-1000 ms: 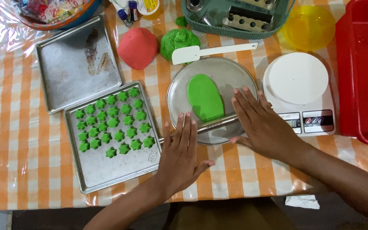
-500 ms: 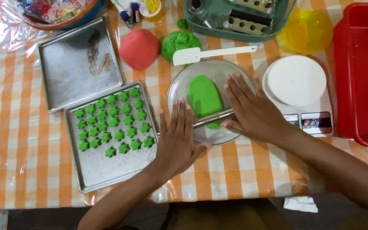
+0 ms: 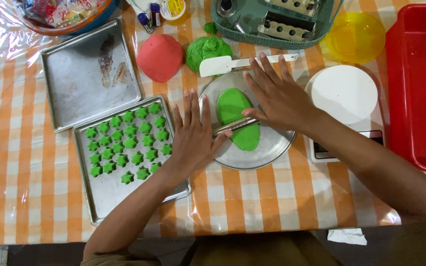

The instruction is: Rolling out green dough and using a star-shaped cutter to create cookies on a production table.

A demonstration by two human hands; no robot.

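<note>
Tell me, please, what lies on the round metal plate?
On the round metal plate: flattened green dough with a metal rolling pin across it; both hands hide the pin's ends.

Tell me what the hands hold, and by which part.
Neither grips anything: flat left hand and right hand press a metal rolling pin at its ends.

My view is evenly lit from overhead, fairly bright, with warm colour. Shadows are soft and short beneath both forearms. I see white glare streaking the clear plastic sheet [image 3: 6, 162] over the tabletop [image 3: 282, 197], strongest at the left edge and top left corner. The round metal plate [image 3: 272, 148] shines dully. Focus is sharp throughout; edges show slight bending.
</note>
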